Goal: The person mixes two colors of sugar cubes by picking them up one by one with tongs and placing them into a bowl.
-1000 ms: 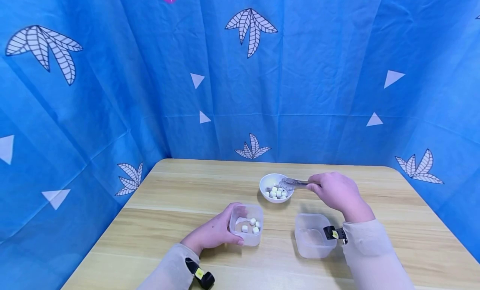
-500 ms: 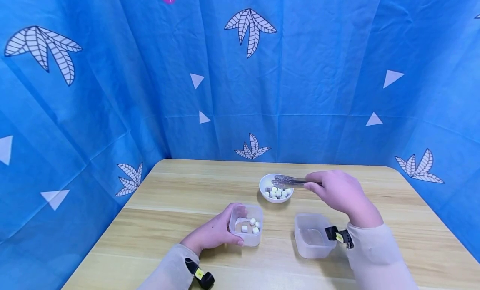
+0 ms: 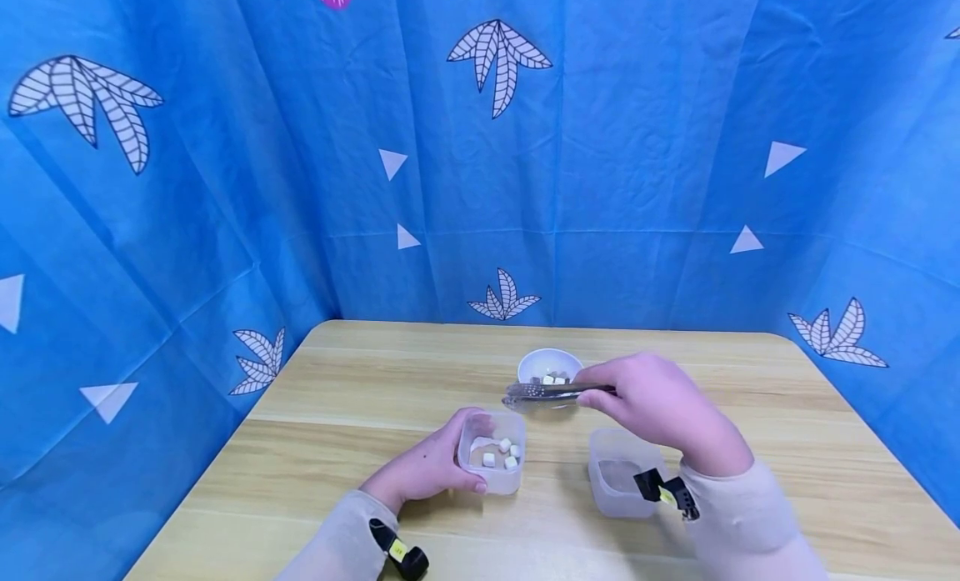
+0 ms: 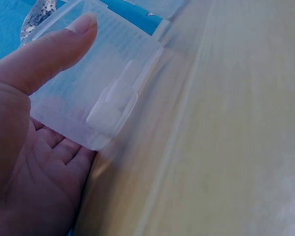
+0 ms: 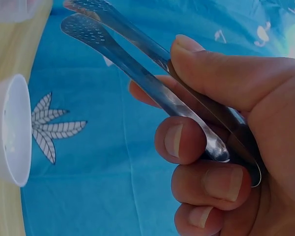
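My left hand [image 3: 423,463] holds a clear square plastic container [image 3: 501,483] by its left side, thumb at the near wall and fingers behind. Several small white cubes [image 3: 489,460] lie in it. In my right hand [image 3: 656,406] is a pair of metal tongs [image 5: 132,69], gripped between thumb and curled fingers. The tong tips, perforated and slightly apart, hang just beyond the container's far rim; I see nothing between them. Behind the tongs stands a white bowl [image 3: 547,361] with more white cubes and some greyish pieces, partly hidden by the tongs and hand.
A second clear plastic container [image 3: 618,481] stands on the wooden table [image 3: 375,373] below my right forearm, its right side partly covered by the wrist strap. A blue patterned curtain [image 3: 630,147] hangs behind the table and at its sides.
The tongs have moved from the bowl leftward and nearer, toward the container in my left hand. The right hand has moved with them. My left hand and its container stay in place.
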`<state>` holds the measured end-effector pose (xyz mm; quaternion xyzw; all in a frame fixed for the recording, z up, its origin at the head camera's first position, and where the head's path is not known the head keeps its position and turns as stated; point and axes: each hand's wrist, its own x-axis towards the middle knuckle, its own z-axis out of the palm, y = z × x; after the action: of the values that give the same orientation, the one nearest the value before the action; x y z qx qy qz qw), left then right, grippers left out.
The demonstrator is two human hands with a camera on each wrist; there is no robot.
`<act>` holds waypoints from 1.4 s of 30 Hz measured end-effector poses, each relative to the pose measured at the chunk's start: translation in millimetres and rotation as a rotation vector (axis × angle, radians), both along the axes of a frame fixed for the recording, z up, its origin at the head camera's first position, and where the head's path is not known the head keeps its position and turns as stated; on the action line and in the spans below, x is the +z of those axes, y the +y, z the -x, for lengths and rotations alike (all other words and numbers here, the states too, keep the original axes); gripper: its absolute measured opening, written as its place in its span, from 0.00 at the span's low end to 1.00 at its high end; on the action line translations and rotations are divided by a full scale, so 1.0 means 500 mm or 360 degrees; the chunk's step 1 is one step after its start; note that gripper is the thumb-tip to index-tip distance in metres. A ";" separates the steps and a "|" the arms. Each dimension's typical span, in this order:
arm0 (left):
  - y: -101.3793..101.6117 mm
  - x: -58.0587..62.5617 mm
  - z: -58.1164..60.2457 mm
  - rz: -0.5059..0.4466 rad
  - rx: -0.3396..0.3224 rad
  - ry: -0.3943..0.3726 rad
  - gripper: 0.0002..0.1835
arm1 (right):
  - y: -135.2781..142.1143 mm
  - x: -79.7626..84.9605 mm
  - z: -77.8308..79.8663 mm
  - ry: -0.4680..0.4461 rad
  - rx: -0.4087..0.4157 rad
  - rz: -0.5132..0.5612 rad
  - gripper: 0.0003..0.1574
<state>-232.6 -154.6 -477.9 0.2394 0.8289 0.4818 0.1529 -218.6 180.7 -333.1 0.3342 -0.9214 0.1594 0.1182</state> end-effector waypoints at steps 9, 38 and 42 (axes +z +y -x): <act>0.001 0.003 -0.001 0.0003 0.0008 -0.0025 0.49 | -0.033 -0.017 -0.001 0.0040 0.0101 -0.0069 0.06; -0.002 0.002 0.000 -0.0026 -0.0032 0.0024 0.51 | -0.146 -0.082 -0.018 0.0054 0.0032 -0.0321 0.07; -0.002 0.001 0.001 -0.0030 -0.0039 0.0030 0.50 | -0.151 -0.083 -0.021 0.0078 0.0042 -0.0298 0.09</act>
<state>-233.0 -155.6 -477.3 0.2554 0.8228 0.4854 0.1488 -208.3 105.1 -374.6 0.3596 -0.9246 0.0658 0.1069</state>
